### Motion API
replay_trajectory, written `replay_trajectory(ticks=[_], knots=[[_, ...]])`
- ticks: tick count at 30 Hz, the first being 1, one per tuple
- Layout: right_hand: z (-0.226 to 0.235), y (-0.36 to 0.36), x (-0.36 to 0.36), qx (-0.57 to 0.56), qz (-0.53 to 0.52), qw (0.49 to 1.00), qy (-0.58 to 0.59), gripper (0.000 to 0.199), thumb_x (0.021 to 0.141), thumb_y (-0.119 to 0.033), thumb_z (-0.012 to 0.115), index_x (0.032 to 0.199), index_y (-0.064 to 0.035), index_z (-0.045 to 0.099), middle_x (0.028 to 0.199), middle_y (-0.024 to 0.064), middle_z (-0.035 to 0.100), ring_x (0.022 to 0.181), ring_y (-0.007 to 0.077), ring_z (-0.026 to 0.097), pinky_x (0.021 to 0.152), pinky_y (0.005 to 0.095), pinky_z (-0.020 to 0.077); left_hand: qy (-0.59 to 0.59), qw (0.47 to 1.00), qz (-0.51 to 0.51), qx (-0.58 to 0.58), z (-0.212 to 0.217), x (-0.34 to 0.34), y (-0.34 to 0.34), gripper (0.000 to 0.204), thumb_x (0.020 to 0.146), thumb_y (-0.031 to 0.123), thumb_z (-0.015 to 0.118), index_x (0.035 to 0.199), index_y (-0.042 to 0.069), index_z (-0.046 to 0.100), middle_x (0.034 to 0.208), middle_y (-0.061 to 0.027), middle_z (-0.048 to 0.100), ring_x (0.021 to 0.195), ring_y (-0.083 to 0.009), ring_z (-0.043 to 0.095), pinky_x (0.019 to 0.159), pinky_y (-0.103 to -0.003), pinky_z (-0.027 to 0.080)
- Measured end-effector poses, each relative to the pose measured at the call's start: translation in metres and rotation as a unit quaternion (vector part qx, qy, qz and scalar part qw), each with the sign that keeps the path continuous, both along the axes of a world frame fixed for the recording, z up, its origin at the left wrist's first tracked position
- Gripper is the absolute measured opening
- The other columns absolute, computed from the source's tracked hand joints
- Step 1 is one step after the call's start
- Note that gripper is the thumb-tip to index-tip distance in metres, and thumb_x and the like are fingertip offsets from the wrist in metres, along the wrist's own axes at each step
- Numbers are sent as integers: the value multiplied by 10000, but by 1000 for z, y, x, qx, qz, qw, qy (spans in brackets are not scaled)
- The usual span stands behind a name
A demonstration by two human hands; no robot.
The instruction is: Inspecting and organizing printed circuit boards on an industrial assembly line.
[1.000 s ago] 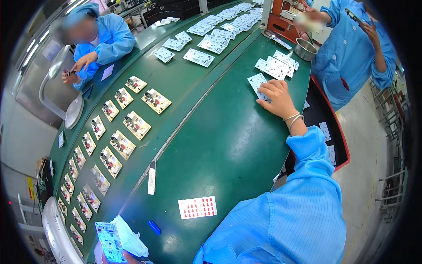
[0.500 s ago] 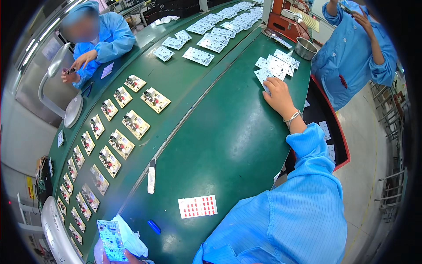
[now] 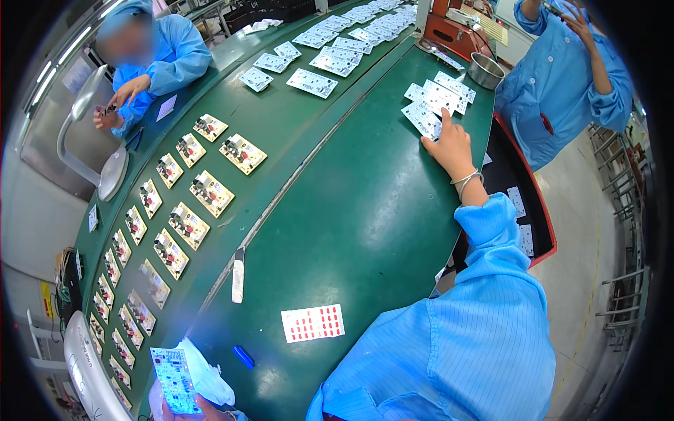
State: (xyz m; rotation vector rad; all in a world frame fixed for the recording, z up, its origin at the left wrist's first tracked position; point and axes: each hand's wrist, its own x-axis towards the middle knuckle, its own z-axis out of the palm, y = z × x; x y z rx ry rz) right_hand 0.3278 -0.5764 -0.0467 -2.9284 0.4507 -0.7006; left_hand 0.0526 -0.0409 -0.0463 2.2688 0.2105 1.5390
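My right hand [image 3: 449,146] reaches far across the green bench and rests its fingers on a loose stack of white circuit boards [image 3: 432,105] near the far edge; whether it grips one I cannot tell. My left hand [image 3: 193,409] is at the bottom edge, holding a white circuit board [image 3: 174,379] upright over a white cloth [image 3: 207,379]. A white sheet with red stickers [image 3: 313,323] lies on the bench in front of me.
Populated boards [image 3: 191,226] sit in rows on the green conveyor belt at left. A white strip [image 3: 238,275] and a blue pen [image 3: 243,356] lie nearby. A metal bowl [image 3: 485,70] and red machine [image 3: 456,31] stand far right. Two people in blue coats work beyond.
My right hand has slid farther up the bench onto the white board stack. The left hand with its board has stayed at the bottom edge.
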Motion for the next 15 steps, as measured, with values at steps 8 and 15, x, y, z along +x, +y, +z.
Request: replay_trajectory(ticks=[8, 15], knots=[[-14, -13, 7, -105, 43, 982, -153, 578, 622, -218, 599, 1148, -60, 420, 1011, 87, 527, 956, 253, 462, 796, 378, 359, -1, 1000, -2, 0, 1, 0, 2, 801, 591, 195, 729, 1204, 7, 250, 1084, -182, 433, 983, -272, 460, 847, -401, 378], [-10, -12, 3, 38, 161, 983, -81, 220, 677, -185, 583, 830, -28, 583, 861, 110, 552, 852, 270, 495, 753, 336, 410, 0, 1000, -7, 4, 2, 3, 2, 795, 592, 199, 728, 1201, 4, 256, 1083, -181, 433, 983, -272, 459, 848, -402, 378]])
